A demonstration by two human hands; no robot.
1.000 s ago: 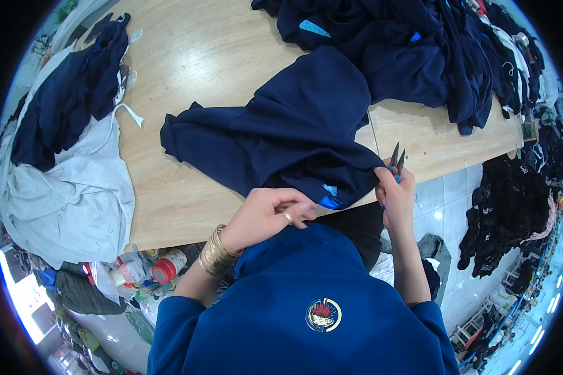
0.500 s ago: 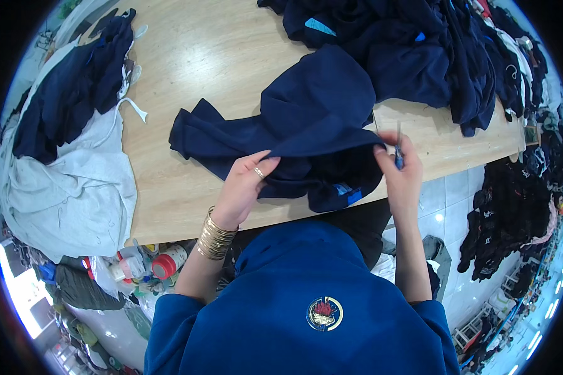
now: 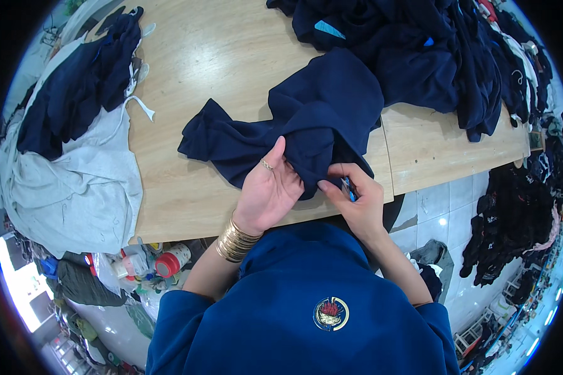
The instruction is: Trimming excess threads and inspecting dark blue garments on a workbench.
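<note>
A navy garment (image 3: 331, 94) lies bunched on the table in front of me, its near edge gathered at my hands. My left hand (image 3: 269, 194) rests against that edge, palm turned up and thumb stretched out; its fingertips are partly hidden by the cloth. Between thumb and finger, my right hand (image 3: 363, 203) pinches the cloth edge. Tucked in that same hand is a small blue and metal tool that looks like thread snips (image 3: 350, 189), mostly covered by the fingers.
A heap of navy garments (image 3: 419, 69) covers the table's far right. On the left lie a light grey cloth (image 3: 100, 194) and another navy piece (image 3: 75, 94). The wooden table (image 3: 187, 56) has a seam at right. Below its edge sits a red-lidded container (image 3: 167, 265); dark clothes (image 3: 500, 219) hang at right.
My hands have come closer together. The right moved left and down along the garment's edge; the left let go of its pinch and turned palm up. The blue label inside is now out of sight.
</note>
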